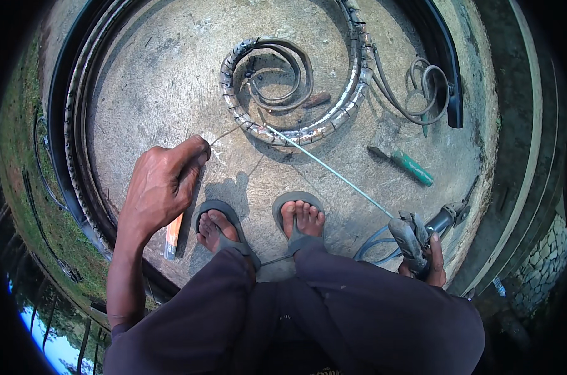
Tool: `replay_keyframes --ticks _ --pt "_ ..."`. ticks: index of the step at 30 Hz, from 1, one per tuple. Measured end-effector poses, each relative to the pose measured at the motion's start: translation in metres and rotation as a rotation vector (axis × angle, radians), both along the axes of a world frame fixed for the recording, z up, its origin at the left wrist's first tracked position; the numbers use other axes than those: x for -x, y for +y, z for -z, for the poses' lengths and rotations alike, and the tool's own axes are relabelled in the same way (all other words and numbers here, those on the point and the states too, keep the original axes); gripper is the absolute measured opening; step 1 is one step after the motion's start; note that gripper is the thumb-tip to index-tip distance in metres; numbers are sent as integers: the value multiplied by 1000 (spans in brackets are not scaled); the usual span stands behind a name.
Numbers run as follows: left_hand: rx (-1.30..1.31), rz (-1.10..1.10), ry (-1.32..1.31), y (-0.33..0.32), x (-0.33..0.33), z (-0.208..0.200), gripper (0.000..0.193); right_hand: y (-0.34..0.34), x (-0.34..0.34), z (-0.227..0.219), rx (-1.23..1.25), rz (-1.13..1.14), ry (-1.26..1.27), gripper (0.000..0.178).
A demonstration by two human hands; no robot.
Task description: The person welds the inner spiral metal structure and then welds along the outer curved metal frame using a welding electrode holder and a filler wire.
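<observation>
At the frame's upper centre lies the metal scroll (308, 135). Our left hand (166, 178) pinches a thin wire (226, 133); our right hand (436, 265) grasps the rod holder (408, 240); we should keep the pale rod (333, 164) steady at the scroll's edge.

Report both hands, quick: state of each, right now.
Left hand: closed, pinching a thin brown wire between thumb and fingers.
Right hand: closed around a grey clamp-like holder, a pale rod extending from its tip.
</observation>
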State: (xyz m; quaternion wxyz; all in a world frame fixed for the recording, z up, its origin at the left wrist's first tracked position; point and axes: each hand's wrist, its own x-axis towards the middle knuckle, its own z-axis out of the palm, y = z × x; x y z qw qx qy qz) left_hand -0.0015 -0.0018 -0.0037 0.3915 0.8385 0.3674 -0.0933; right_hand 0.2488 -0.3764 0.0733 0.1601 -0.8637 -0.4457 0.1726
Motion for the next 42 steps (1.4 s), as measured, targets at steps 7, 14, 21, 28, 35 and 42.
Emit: replay_keyframes --ticks 7,14,21,28,35,42 --pt "5 -26 -36 0 6 1 14 -4 4 3 -38 110 24 87" --pt "-108 -188 -75 5 18 6 9 16 19 17 -94 555 177 81" --pt "-81 -185 -83 -1 26 7 14 21 18 20 -117 307 74 82" --pt "-36 -137 -86 -9 20 6 11 28 16 20 -123 165 -20 81" --pt "-29 -100 12 -13 11 6 14 19 15 24 -106 143 -22 82" --pt "-37 -89 -30 -10 8 6 15 28 13 16 -93 152 -25 82"
